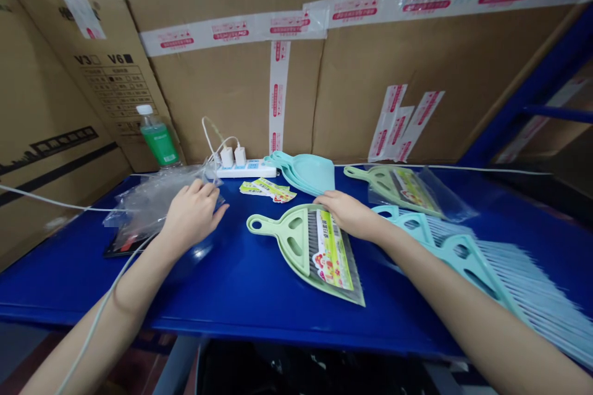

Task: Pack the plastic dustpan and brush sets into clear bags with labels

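A light green dustpan and brush set (303, 245) with a colourful label lies on the blue table (241, 290) in front of me. My right hand (345, 213) rests on its far right edge, fingers curled onto it. My left hand (192, 213) lies on a pile of clear plastic bags (143, 200) at the left, fingers bent and touching the plastic. A stack of pale blue dustpans (306, 171) sits behind the green set.
Several pale blue brushes (486, 265) lie under my right forearm. A bagged green set (407, 190) lies at the back right. Loose labels (269, 189), a power strip with chargers (241, 166), a green bottle (158, 139) and cardboard boxes (287, 74) stand behind. A dark tablet (123, 244) lies under the bags.
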### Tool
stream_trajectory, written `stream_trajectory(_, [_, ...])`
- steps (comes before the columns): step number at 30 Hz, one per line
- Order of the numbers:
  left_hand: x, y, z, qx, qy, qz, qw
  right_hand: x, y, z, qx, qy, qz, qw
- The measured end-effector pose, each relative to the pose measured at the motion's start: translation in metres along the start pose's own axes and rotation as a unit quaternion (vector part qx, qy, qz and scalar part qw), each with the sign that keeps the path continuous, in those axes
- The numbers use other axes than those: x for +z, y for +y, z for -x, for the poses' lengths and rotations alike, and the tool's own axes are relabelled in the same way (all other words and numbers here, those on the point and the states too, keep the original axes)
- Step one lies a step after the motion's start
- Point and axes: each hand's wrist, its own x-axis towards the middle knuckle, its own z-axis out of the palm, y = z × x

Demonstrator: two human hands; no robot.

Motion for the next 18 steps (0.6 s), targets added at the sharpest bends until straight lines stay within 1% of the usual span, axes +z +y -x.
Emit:
stream_trajectory(3, [-0.004, 0.0, 0.002, 0.016, -0.024, 0.014, 0.999, -0.001, -0.002, 0.0, 0.007, -0.006, -0.002, 1.0])
stream_trajectory(5, [-0.005, -0.003, 0.002, 0.009, -0.039, 0.022, 0.999, -0.002, -0.002, 0.0, 0.007, -0.008, -0.003, 1.0])
stream_trajectory(9, [-0.004, -0.01, 0.004, -0.057, -0.06, 0.015, 0.997, -0.001, -0.002, 0.001, 0.003, -0.004, 0.0, 1.0])
stream_trajectory(11, [-0.004, -0.012, 0.004, -0.083, -0.058, 0.0, 0.995, 0.0, -0.001, 0.001, -0.002, 0.002, 0.003, 1.0])
stream_trajectory(13, [-0.005, -0.011, 0.005, -0.096, -0.047, -0.016, 0.994, 0.0, -0.001, 0.001, -0.005, 0.005, 0.003, 1.0])
stream_trajectory(16, [-0.007, -0.009, 0.006, -0.094, -0.031, -0.019, 0.995, -0.001, -0.002, 0.001, 0.0, 0.001, 0.001, 1.0])
stream_trajectory(18, [-0.008, -0.008, 0.006, -0.085, -0.037, -0.004, 0.996, -0.001, -0.002, 0.001, 0.006, -0.001, -0.002, 1.0])
